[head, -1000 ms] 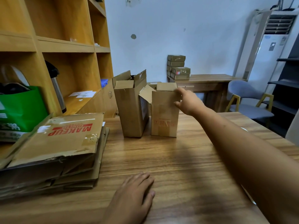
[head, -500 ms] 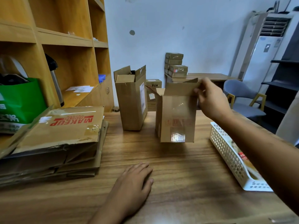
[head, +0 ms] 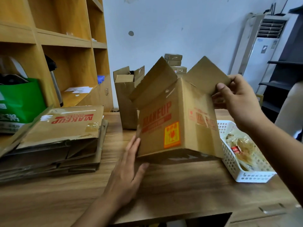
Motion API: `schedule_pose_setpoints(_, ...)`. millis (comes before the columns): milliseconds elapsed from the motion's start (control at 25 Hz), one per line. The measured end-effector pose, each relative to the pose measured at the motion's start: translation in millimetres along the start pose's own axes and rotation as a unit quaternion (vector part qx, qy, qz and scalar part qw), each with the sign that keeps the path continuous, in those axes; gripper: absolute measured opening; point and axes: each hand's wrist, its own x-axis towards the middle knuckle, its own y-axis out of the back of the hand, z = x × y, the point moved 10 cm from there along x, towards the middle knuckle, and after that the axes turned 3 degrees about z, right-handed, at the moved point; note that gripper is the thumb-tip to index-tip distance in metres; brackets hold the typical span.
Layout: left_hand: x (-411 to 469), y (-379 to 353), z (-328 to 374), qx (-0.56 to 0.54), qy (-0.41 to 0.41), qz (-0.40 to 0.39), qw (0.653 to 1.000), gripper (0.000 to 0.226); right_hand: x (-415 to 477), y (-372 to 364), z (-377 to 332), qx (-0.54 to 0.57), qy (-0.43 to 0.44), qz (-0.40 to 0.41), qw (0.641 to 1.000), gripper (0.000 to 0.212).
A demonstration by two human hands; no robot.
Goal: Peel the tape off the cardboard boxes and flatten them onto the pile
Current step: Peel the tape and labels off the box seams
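The right hand (head: 237, 102) pinches a flap (head: 206, 74) of the cardboard box (head: 164, 128); the left hand (head: 127, 169), grip apart, touches its side.

Soft, even light is filling the room, and the wall (head: 196, 30) is glowing pale blue. My box (head: 157, 141) is casting a broad, faint shadow on the desk (head: 65, 194) toward its near edge. The box's print is smearing slightly with motion. The wide lens is bending the shelf (head: 49, 38) and the air conditioner (head: 265, 51) inward at the edges, and the desk's near right corner is blurring.
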Motion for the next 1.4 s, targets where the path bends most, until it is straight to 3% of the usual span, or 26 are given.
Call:
schedule_pose_setpoints(120,-1,28,29,0.02,-0.093,0.07,0.993,0.081,-8,6,11,0.08,-0.04,-0.006,0.996,0.008)
schedule_pose_setpoints(280,-8,65,54,0.053,-0.186,0.13,0.972,0.068,-23,2,50,0.146,-0.144,-0.003,0.979,0.01)
schedule_pose_setpoints(480,-16,73,46,0.045,-0.197,0.068,0.977,0.058,-63,-30,126,0.194,-0.295,-0.004,0.936,0.019)
schedule_pose_setpoints(680,-19,63,40,0.116,-0.22,0.022,0.968,0.054,-103,-59,193,0.196,-0.399,-0.017,0.896,0.034)
schedule_pose_setpoints(840,-9,54,44,0.157,-0.218,-0.015,0.963,0.054,-113,-64,212,0.109,-0.402,-0.055,0.907,0.043)
schedule_pose_setpoints(960,-3,46,50,0.182,-0.214,-0.025,0.959,0.054,-112,-64,203,0.01,-0.359,-0.107,0.927,0.038)
schedule_pose_setpoints(1160,7,42,48,0.187,-0.176,-0.038,0.966,0.056,-122,-68,192,0.066,-0.343,-0.136,0.927,0.019)
schedule_pose_setpoints(1400,24,48,55,0.19,-0.137,-0.053,0.971,0.062,-134,-61,185,0.1,-0.351,-0.115,0.924,0.026)
